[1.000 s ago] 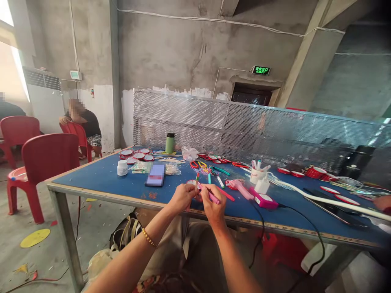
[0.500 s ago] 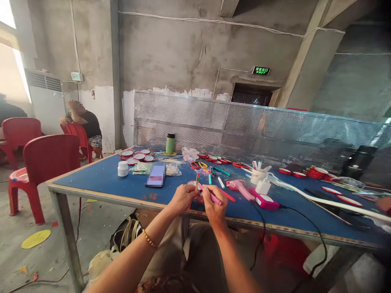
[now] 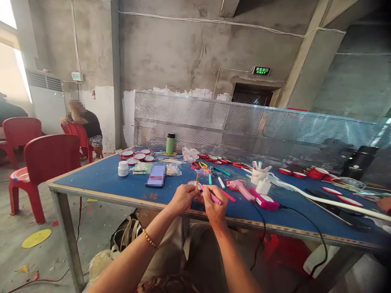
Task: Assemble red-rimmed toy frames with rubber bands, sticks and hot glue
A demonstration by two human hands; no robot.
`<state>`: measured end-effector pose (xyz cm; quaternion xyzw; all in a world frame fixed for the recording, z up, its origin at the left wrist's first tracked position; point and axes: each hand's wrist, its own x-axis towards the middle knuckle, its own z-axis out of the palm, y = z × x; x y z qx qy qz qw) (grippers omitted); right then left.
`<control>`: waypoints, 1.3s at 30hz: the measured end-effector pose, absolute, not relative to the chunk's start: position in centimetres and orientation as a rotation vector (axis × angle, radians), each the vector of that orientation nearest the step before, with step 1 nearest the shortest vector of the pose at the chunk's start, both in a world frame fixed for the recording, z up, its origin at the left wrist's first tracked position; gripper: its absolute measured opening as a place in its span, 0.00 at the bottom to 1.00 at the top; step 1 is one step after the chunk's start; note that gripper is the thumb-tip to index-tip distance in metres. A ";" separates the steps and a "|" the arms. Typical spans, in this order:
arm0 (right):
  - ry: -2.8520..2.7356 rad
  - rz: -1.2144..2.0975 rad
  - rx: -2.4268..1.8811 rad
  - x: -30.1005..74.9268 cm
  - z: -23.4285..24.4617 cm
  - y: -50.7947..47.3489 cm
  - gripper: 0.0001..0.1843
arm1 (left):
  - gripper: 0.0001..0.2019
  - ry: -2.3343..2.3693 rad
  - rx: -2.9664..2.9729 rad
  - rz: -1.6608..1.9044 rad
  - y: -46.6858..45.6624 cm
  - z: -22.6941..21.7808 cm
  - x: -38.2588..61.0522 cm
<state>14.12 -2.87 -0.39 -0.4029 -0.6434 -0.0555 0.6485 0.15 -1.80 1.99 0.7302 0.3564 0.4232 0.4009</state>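
At the near edge of the blue table [image 3: 100,179], my left hand [image 3: 182,198] pinches a thin striped stick [image 3: 197,179] that points upward. My right hand [image 3: 215,206] is closed around a pink pen-like tool [image 3: 213,197], its tip held against the base of the stick. The two hands touch each other. Loose coloured sticks [image 3: 220,182] and a small pile of tiny rubber bands [image 3: 204,170] lie just beyond the hands.
On the table are a pink glue gun [image 3: 241,188], a pink box with a white charger and black cable [image 3: 264,200], a white cup of sticks [image 3: 257,175], red-rimmed discs [image 3: 137,156], a green flask [image 3: 170,143], a white jar [image 3: 123,168]. Red chairs [image 3: 49,162] and a seated person [image 3: 84,124] at left.
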 end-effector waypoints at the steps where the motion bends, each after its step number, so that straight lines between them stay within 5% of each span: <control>1: -1.453 -0.118 -0.914 14.1 -0.4 -2.9 0.11 | 0.16 0.905 1.844 1.068 -1.8 2.0 0.1; 39: -1.472 -0.103 -0.894 14.0 -0.2 -3.3 0.10 | 0.16 0.854 1.840 1.086 -1.3 1.4 0.2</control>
